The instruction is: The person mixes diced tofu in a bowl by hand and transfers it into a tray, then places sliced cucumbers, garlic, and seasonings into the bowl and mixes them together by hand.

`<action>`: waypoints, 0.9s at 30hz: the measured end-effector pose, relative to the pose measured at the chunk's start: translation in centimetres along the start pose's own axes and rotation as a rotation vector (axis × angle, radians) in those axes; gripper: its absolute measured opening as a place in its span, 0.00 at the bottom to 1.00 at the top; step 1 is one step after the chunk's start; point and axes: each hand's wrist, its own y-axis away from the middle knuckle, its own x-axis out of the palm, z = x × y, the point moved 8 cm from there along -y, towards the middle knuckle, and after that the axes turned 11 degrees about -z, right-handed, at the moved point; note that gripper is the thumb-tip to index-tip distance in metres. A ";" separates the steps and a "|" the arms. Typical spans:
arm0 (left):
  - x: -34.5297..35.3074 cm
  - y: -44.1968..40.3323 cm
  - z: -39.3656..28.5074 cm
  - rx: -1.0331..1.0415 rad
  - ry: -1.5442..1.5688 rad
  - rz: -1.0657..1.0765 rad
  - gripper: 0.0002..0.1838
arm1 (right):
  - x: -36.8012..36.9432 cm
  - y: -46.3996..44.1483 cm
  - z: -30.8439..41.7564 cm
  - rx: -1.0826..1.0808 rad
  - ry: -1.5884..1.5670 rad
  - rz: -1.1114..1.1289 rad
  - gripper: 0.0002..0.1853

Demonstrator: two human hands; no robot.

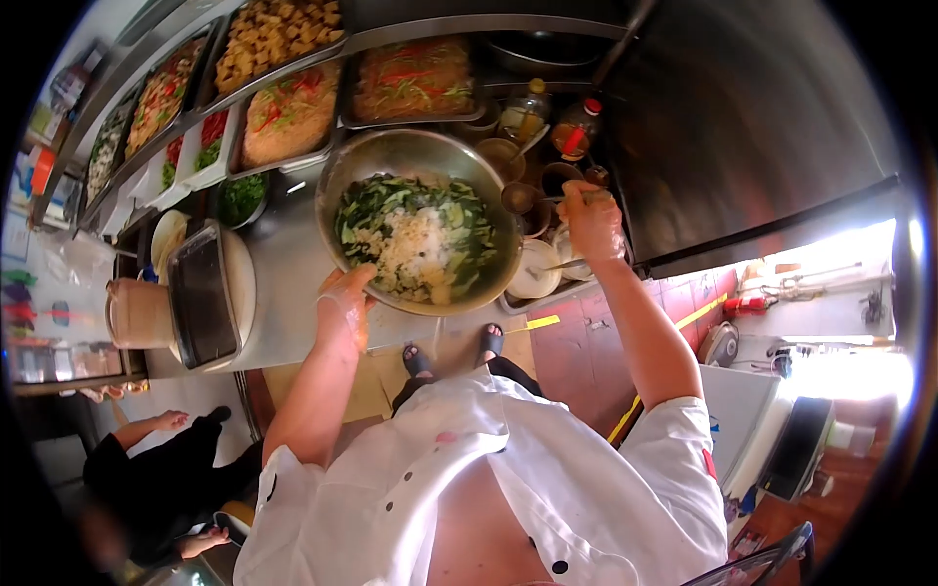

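Note:
A large steel bowl [342, 156] holds dark green sliced vegetables [469, 230] with chopped pale garlic and white powder [415, 244] heaped on top. My left hand [346, 303], in a clear glove, grips the bowl's near left rim. To the right of the bowl, my right hand [591, 225], also gloved, is closed round the handle of a small ladle [520, 198]. The ladle's round cup is by the bowl's right rim, over the seasoning containers. A white container [534, 271] with a spoon in it lies below the ladle.
Trays of shredded food [412, 80] and tofu cubes [274, 44] line the back. A red-capped bottle [575, 129] and a yellow-capped bottle [525, 112] stand behind the seasonings. Chopped greens [242, 198] and a dark tray [205, 293] are left. Another person [166, 479] is at lower left.

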 end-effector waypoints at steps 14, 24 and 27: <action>0.9 0.8 -0.4 -0.016 0.040 0.039 0.16 | 4.7 13.9 9.6 -0.835 -0.138 0.239 0.11; 0.7 0.0 0.1 0.018 -0.018 0.004 0.16 | -0.1 3.7 -2.8 -0.514 0.088 -0.240 0.08; 0.8 -0.2 0.3 0.029 -0.032 0.010 0.16 | 2.0 3.5 -5.4 -0.525 0.138 -0.187 0.07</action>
